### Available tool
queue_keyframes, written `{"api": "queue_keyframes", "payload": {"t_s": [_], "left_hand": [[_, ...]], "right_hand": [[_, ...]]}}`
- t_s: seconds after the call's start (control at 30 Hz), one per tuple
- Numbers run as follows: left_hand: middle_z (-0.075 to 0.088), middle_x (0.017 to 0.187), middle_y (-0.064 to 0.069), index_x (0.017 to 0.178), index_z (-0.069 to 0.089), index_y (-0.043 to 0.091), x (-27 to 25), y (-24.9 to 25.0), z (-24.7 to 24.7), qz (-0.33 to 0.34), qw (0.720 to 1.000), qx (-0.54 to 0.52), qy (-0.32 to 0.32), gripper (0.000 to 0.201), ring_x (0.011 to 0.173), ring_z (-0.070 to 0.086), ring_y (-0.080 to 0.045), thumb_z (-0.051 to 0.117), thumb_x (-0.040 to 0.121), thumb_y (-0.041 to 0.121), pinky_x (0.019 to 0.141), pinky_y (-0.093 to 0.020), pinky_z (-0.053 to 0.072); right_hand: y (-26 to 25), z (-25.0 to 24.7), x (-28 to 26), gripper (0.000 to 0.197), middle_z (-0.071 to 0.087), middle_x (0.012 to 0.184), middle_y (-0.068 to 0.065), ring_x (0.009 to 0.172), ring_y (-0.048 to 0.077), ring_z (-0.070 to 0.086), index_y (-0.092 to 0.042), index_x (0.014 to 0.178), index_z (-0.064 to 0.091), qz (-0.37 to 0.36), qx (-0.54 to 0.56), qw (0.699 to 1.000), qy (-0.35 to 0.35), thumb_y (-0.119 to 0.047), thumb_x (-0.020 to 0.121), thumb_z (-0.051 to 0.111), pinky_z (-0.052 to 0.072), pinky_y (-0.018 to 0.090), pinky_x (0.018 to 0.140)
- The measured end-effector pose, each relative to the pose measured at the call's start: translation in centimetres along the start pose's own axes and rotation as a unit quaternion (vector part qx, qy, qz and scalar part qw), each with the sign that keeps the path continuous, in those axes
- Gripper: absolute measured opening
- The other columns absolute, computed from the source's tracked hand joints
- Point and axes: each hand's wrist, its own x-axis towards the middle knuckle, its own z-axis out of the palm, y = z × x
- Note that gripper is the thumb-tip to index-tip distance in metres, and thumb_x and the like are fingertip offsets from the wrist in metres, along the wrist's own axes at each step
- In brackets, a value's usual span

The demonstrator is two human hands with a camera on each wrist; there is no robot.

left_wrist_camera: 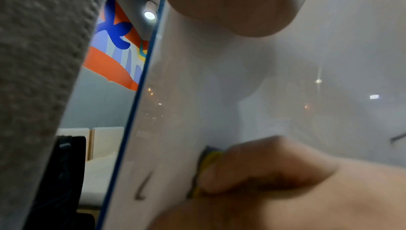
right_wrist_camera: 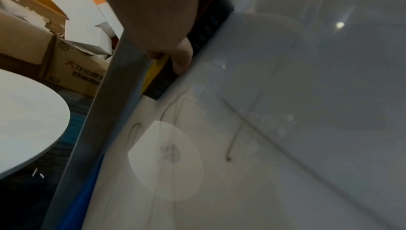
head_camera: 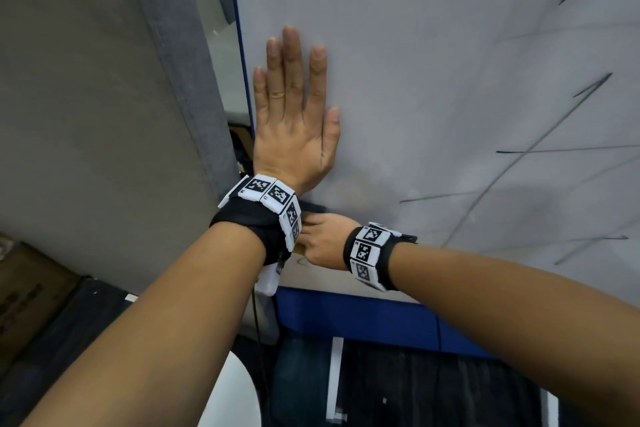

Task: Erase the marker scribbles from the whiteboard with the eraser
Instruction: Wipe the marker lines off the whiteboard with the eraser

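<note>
My right hand point(head_camera: 320, 239) grips the eraser point(right_wrist_camera: 161, 75) (light, yellow-backed, soft dark pad) by its edges, flat against the whiteboard point(head_camera: 433, 80) near the lower left corner; my left hand point(head_camera: 294, 121) lies splayed on it, its wrist crowding my stroke toward the remaining scribbles point(head_camera: 540, 152)

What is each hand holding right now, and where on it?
Right hand grips the eraser by its yellow back. Left hand holds nothing, flat on the whiteboard.
</note>
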Motion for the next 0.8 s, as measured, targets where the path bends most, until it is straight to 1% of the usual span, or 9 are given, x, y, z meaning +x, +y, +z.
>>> {"api": "queue_keyframes", "payload": {"t_s": [0.07, 0.13, 0.2, 0.3, 0.4, 0.53, 0.7, 0.77, 0.8], "left_hand": [[0.008, 0.160, -0.033, 0.158, 0.005, 0.001, -1.1, 0.2, 0.6, 0.004, 1.000, -0.006, -0.017, 0.074, 0.151, -0.011, -0.040, 0.039, 0.101, 0.035, 0.121, -0.046, -0.007], [-0.026, 0.161, -0.019, 0.155, -0.019, 0.012, -2.9, 0.0, 1.2, 0.029, 0.999, -0.012, -0.045, 0.080, 0.147, -0.028, -0.029, 0.033, 0.102, 0.041, 0.122, -0.044, -0.013], [-0.041, 0.155, -0.008, 0.152, -0.027, 0.018, -4.5, -0.6, 1.8, 0.055, 0.996, -0.020, -0.063, 0.082, 0.146, -0.032, -0.026, 0.032, 0.102, 0.044, 0.121, -0.043, -0.016], [-0.039, 0.157, -0.007, 0.154, -0.024, 0.018, -5.1, -1.4, 2.4, 0.081, 0.995, -0.022, -0.044, 0.081, 0.148, -0.030, -0.025, 0.033, 0.102, 0.044, 0.122, -0.041, -0.015], [-0.035, 0.159, -0.007, 0.156, -0.020, 0.017, -5.0, -1.6, 3.3, 0.094, 0.995, -0.022, -0.014, 0.080, 0.149, -0.026, -0.025, 0.033, 0.101, 0.044, 0.123, -0.041, -0.013], [-0.036, 0.158, -0.005, 0.156, -0.020, 0.019, -5.2, -1.3, 3.9, 0.075, 0.997, -0.022, 0.002, 0.080, 0.149, -0.027, -0.023, 0.032, 0.101, 0.044, 0.123, -0.041, -0.012], [-0.038, 0.157, -0.004, 0.155, -0.023, 0.019, -5.5, -1.3, 4.3, 0.072, 0.997, -0.017, 0.007, 0.081, 0.147, -0.030, -0.023, 0.033, 0.101, 0.044, 0.122, -0.041, -0.013], [-0.032, 0.159, -0.009, 0.155, -0.020, 0.017, -5.7, -1.3, 4.1, 0.069, 0.997, -0.012, 0.010, 0.080, 0.147, -0.028, -0.024, 0.034, 0.102, 0.044, 0.122, -0.042, -0.010], [-0.023, 0.162, -0.013, 0.155, -0.015, 0.016, -5.8, -1.3, 4.1, 0.073, 0.997, -0.012, 0.017, 0.078, 0.147, -0.026, -0.026, 0.035, 0.102, 0.043, 0.122, -0.042, -0.008]], "right_hand": [[-0.2, 0.1, -0.5, 0.022, 0.075, 0.101, 0.001, 0.108, 0.020, 0.067, -0.018, 0.097, 0.081, 0.016, 0.020, 1.000, 0.013, -0.026, 0.076, 0.077, 0.027, 0.039, 0.116], [-0.2, 0.8, -2.0, 0.026, 0.072, 0.114, 0.007, 0.118, 0.024, 0.062, -0.013, 0.106, 0.078, 0.015, 0.033, 0.999, 0.017, -0.022, 0.084, 0.068, 0.032, 0.040, 0.117], [0.2, 1.0, -4.4, 0.030, 0.069, 0.123, 0.009, 0.126, 0.025, 0.058, -0.011, 0.111, 0.076, 0.004, 0.043, 0.999, 0.009, -0.014, 0.092, 0.052, 0.024, 0.040, 0.120], [0.7, 1.1, -8.5, 0.045, 0.064, 0.132, 0.009, 0.128, 0.023, 0.057, -0.011, 0.110, 0.076, -0.020, 0.049, 0.998, -0.043, -0.011, 0.091, 0.036, 0.014, 0.040, 0.122], [0.6, 1.2, -11.3, 0.046, 0.061, 0.136, 0.009, 0.131, 0.024, 0.054, -0.011, 0.113, 0.076, -0.020, 0.024, 0.995, -0.094, -0.011, 0.093, 0.034, 0.008, 0.041, 0.122], [-0.1, 1.5, -10.0, 0.037, 0.064, 0.132, 0.011, 0.126, 0.025, 0.058, -0.011, 0.112, 0.076, -0.037, 0.002, 0.996, -0.078, -0.014, 0.092, 0.044, 0.021, 0.040, 0.116], [-1.9, 2.8, -3.8, 0.046, 0.067, 0.124, 0.015, 0.115, 0.031, 0.061, -0.006, 0.101, 0.077, -0.027, 0.020, 0.999, -0.012, -0.003, 0.099, 0.031, 0.031, 0.040, 0.108], [-2.6, 2.9, -2.7, 0.042, 0.066, 0.124, 0.016, 0.116, 0.032, 0.061, -0.006, 0.099, 0.077, -0.022, 0.049, 0.998, -0.013, -0.005, 0.098, 0.035, 0.031, 0.041, 0.108], [-2.6, 2.9, -2.9, 0.039, 0.066, 0.124, 0.016, 0.116, 0.032, 0.061, -0.006, 0.100, 0.077, -0.022, 0.059, 0.998, -0.013, -0.006, 0.098, 0.038, 0.031, 0.041, 0.108]]}}
